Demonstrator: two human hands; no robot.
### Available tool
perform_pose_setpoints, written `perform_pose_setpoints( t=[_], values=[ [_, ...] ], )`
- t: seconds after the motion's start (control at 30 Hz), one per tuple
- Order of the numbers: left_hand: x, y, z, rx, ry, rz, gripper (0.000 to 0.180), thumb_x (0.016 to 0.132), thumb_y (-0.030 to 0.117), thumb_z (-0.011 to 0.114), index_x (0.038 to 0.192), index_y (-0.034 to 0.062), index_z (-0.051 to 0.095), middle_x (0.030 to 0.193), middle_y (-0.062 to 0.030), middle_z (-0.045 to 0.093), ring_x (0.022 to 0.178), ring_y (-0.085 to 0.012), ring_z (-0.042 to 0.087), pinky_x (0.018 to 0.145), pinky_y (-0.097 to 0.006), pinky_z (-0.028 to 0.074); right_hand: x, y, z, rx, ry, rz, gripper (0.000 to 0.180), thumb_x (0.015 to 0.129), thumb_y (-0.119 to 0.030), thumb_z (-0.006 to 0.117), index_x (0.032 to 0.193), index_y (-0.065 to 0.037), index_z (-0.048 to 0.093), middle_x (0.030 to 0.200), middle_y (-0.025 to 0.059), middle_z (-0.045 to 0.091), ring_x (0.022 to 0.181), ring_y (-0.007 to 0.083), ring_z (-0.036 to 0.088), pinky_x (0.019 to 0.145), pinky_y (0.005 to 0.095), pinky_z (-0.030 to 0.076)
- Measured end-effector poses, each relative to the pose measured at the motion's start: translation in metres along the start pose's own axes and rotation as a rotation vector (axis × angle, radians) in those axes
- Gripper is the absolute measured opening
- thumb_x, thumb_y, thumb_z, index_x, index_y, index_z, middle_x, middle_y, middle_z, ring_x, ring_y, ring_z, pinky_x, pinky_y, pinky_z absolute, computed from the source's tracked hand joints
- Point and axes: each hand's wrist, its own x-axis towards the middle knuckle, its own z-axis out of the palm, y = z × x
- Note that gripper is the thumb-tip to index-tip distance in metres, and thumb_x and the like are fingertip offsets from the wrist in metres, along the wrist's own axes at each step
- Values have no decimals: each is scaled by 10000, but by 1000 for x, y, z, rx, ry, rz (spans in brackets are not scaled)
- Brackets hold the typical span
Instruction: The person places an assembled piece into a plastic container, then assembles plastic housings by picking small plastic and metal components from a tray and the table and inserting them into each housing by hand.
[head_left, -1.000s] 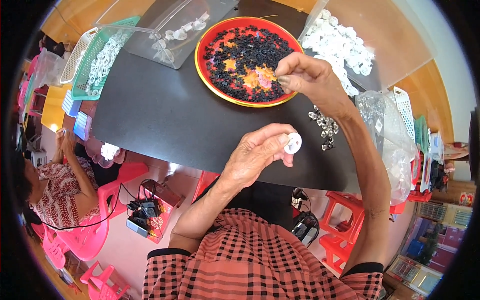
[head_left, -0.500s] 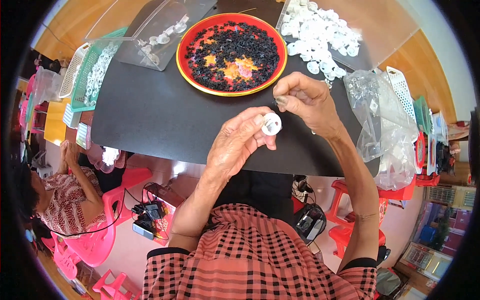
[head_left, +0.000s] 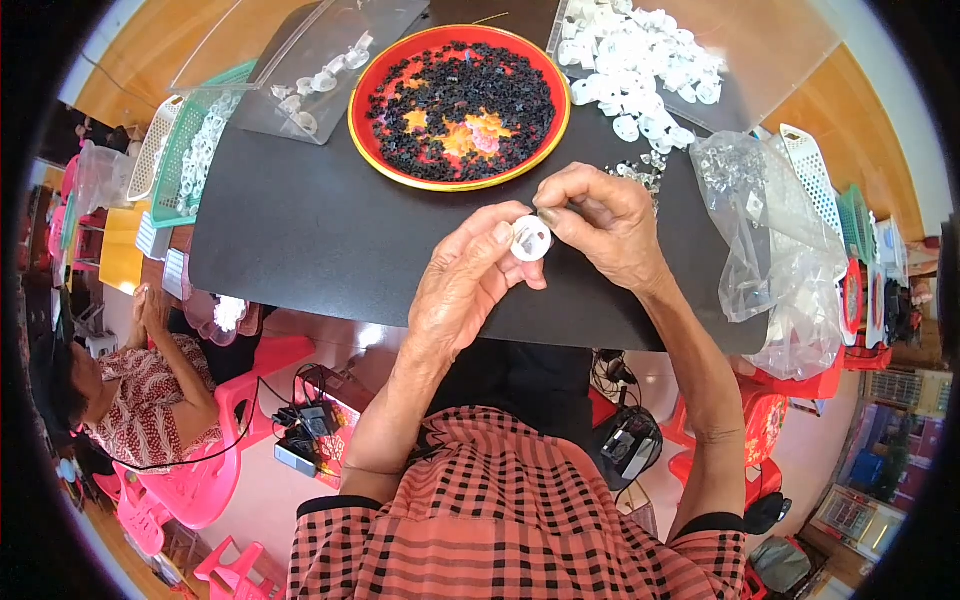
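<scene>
My left hand (head_left: 468,262) is closed on a small white round plastic part (head_left: 531,239), its hollow face turned up between thumb and fingers. Right beside that part, my right hand (head_left: 605,225) has thumb and forefinger pinched together at its upper rim. Whatever the pinch holds is too small to make out. Beyond both hands lies a round red tray (head_left: 362,150) with a yellow rim, strewn with many small black pieces (head_left: 510,95). A heap of white plastic parts (head_left: 640,65) lies at the far right, with small clear pieces (head_left: 645,172) just in front of it.
Clear plastic bags (head_left: 770,240) hang over the right end of the dark table (head_left: 300,230). At the far left stand a clear bin (head_left: 290,60) with white parts and a green basket (head_left: 180,150). Another person (head_left: 150,390) sits at left on a pink chair (head_left: 205,480).
My right hand has moved left and slightly down, so its fingertips now meet the white part's rim. My left hand has shifted slightly left with the part.
</scene>
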Motion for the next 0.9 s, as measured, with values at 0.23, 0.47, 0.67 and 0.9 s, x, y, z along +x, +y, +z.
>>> perform_pose_setpoints(
  t=[0.23,0.47,0.67,0.9],
  values=[
    [0,0,0,23,6,14,320,979,205,491,1181,-42,521,975,-98,592,819,-176,594,758,-337,511,-1,-1,-1,66,2,23,88,845,45,617,929,24,632,843,26,620,763,71,581,679,224,486],
    [-1,2,4,39,31,2,335,973,214,499,1176,-51,523,980,-108,592,817,-180,590,754,-337,505,-2,-3,0,185,20,145,56,856,27,627,912,24,629,819,2,612,749,50,575,660,209,483],
    [-1,2,4,37,37,0,356,970,220,505,1182,-65,523,980,-108,592,824,-180,589,753,-338,503,-2,-4,-2,145,-18,171,78,866,11,622,943,20,635,825,9,622,744,42,573,659,201,479],
    [-1,0,3,71,15,18,336,977,210,492,1166,-64,539,972,-99,595,818,-170,587,747,-335,501,-3,-4,-5,138,-35,211,70,867,-2,622,937,8,621,784,-12,598,714,37,552,639,199,467]
  ],
)
